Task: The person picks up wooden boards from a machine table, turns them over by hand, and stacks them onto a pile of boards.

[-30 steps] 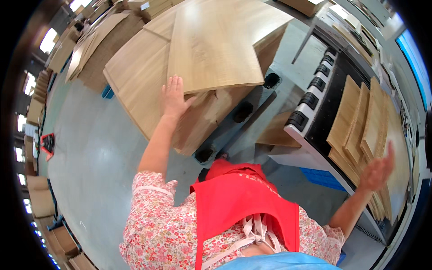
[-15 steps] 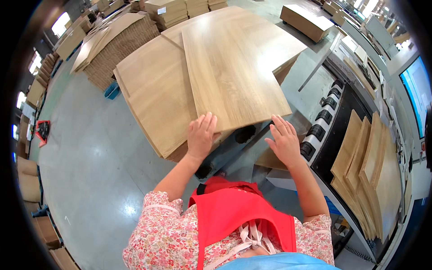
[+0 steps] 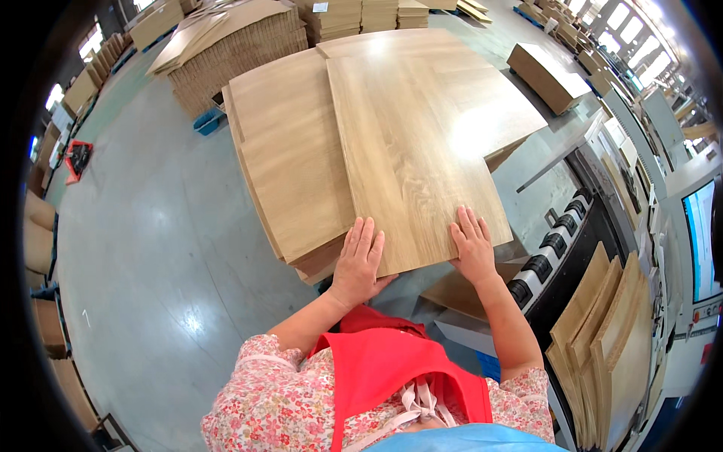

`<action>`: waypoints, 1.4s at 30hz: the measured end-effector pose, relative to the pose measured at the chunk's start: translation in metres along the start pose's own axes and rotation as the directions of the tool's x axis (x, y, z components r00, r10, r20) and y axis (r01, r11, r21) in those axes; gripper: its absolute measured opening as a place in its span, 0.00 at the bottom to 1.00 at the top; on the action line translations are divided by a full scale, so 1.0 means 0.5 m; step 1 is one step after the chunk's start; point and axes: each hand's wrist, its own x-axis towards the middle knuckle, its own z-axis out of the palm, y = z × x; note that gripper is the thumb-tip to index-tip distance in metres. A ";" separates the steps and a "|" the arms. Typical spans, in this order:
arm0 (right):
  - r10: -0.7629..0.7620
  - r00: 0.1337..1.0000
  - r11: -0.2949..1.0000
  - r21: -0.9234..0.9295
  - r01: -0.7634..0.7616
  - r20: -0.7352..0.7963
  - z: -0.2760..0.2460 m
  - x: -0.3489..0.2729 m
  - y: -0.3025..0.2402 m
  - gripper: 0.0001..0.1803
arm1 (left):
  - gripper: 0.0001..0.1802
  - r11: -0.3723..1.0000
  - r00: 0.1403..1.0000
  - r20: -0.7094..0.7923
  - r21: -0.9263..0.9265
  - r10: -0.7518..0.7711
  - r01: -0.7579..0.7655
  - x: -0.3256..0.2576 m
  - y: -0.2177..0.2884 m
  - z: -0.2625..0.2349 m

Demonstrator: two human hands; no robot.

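A long wood-grain board (image 3: 410, 151) lies on a stack of similar boards (image 3: 282, 151) in front of me, its near end jutting out past the stack toward my body. My left hand (image 3: 360, 265) grips the near left corner, fingers stretched over the top face and the thumb tucked below the edge. On the near right part of the same board, my right hand (image 3: 474, 245) has its fingers on the top face. Its thumb is mostly hidden at the edge.
To my right stands a machine with a row of black rollers (image 3: 538, 267), several boards leaning upright (image 3: 602, 339) and a screen (image 3: 700, 241). Tall board stacks (image 3: 233, 49) rise at the far left, a blue bin (image 3: 208, 122) beside them. A low box-like stack (image 3: 550, 79) sits far right.
The long board has come nearer to me, its near end now lower in view. My right hand has gone from the edge onto the board's top. The whole view has shifted.
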 end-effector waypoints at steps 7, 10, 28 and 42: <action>-0.025 0.992 1.000 0.013 0.027 -0.124 0.011 -0.008 -0.009 0.38 | 0.42 0.997 0.999 -0.013 0.070 0.038 -0.037 -0.013 -0.003 0.005; -0.051 0.991 0.998 0.014 0.053 -0.122 0.005 -0.012 -0.012 0.37 | 0.38 0.991 0.998 -0.010 0.116 0.067 -0.065 -0.019 -0.002 -0.005; -0.128 0.939 0.991 0.003 0.136 -0.320 -0.154 -0.023 -0.044 0.21 | 0.16 0.866 0.799 -0.355 0.322 0.485 -0.382 0.044 -0.004 -0.240; 0.729 0.487 0.640 0.730 -0.239 -0.481 -0.394 -0.207 -0.097 0.09 | 0.39 -0.478 0.626 0.775 -0.584 -0.089 0.656 0.283 0.167 0.078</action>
